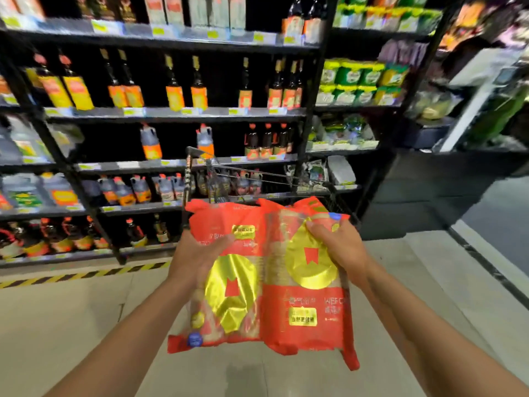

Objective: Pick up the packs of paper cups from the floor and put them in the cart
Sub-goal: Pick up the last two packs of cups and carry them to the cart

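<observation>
Two red plastic packs of paper cups (pixel 266 279) with gold circles lie side by side, long axes pointing away toward the wire shopping cart (pixel 257 181). Left hand (pixel 197 256) and right hand (pixel 337 247) grip them above the floor; the cart's contents are hidden.

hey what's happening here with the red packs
A person in a shop aisle holds two red and gold packs of paper cups side by side, off the floor. The left hand grips the left pack, and the right hand grips the right pack. A wire cart stands just ahead of them, in front of shelves of bottles. The packs are not in the cart yet; they are held in front of it.
</observation>
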The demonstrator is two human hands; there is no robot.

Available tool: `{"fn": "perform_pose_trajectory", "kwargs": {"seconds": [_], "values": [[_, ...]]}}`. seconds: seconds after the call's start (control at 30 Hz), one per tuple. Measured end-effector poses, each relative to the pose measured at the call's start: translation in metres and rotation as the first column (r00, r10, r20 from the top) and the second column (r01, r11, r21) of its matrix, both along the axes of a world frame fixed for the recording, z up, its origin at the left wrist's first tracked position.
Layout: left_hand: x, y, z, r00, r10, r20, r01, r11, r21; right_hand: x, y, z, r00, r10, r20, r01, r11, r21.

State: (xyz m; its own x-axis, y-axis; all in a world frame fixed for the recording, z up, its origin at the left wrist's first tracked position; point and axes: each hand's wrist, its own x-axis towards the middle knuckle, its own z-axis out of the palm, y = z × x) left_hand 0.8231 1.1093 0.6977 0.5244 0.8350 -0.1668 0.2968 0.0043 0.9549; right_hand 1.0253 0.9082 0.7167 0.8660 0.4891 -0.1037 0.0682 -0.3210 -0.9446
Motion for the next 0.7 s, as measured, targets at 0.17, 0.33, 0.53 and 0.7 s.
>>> {"fn": "perform_pose_trajectory", "kwargs": {"seconds": [0.17, 0.33, 0.53, 0.7], "values": [[0.146, 0.016, -0.015, 0.999, -0.035, 0.034, 0.036, 0.999, -0.023, 0.152, 0.02, -0.024, 1.0, 0.019, -0.004, -0.019, 1.0, -0.001], [0.248, 0.042, -0.022, 0.998, -0.02, 0.066, 0.027, 0.995, -0.093, 0.27, 0.057, -0.025, 0.994, 0.097, -0.057, -0.099, 0.995, -0.027], [0.371, 0.095, -0.036, 0.994, 0.081, 0.067, -0.066, 0.977, -0.202, 0.403, 0.129, -0.027, 0.982, 0.162, -0.098, -0.167, 0.985, -0.047], [0.478, 0.151, -0.083, 0.993, 0.109, 0.043, -0.097, 0.97, -0.223, 0.505, 0.187, -0.063, 0.972, 0.169, -0.165, -0.186, 0.978, -0.091]]}}
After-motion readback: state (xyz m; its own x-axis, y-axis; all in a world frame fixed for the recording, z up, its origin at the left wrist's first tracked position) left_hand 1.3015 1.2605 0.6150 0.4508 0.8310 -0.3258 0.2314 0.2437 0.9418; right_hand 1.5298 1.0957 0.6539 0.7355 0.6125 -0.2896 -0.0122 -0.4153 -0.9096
